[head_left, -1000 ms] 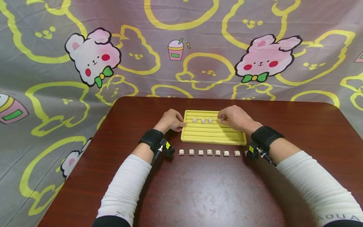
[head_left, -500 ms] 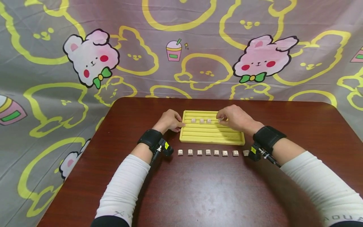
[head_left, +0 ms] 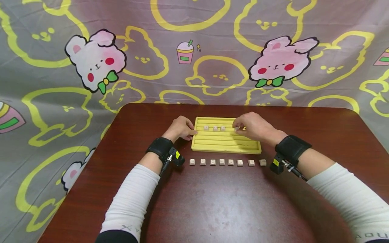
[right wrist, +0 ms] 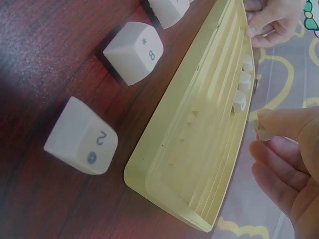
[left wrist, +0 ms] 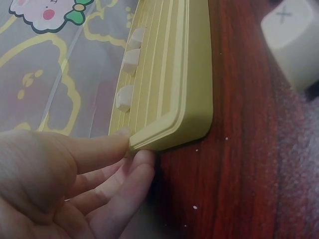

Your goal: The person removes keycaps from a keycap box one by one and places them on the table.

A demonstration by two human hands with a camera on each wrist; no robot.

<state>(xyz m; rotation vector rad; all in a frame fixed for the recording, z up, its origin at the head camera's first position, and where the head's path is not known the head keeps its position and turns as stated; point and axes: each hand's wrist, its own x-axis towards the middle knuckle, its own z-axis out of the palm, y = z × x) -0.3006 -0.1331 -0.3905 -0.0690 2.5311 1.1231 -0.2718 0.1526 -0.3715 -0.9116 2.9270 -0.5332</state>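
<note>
A yellow ridged tray (head_left: 225, 147) lies on the table, with three white keycaps (head_left: 215, 128) standing in one of its upper grooves. My left hand (head_left: 181, 128) pinches the tray's left edge, its thumb on the rim and fingers against the outer side in the left wrist view. Over the right part of the same groove, my right hand (head_left: 253, 125) pinches another white keycap (right wrist: 263, 133) between thumb and fingertip. That keycap is mostly covered by the fingers, and I cannot tell whether it touches the tray.
Several keycaps stand in a row (head_left: 222, 162) in front of the tray; the right wrist view shows one marked 2 (right wrist: 82, 137) and one marked 8 (right wrist: 134, 52). A patterned cloth (head_left: 212, 77) hangs behind the brown table (head_left: 212, 202).
My right wrist has shifted slightly right, uncovering the rightmost keycap of the front row. The fingertips stay at the same groove with the keycap. My left hand keeps its hold on the tray.
</note>
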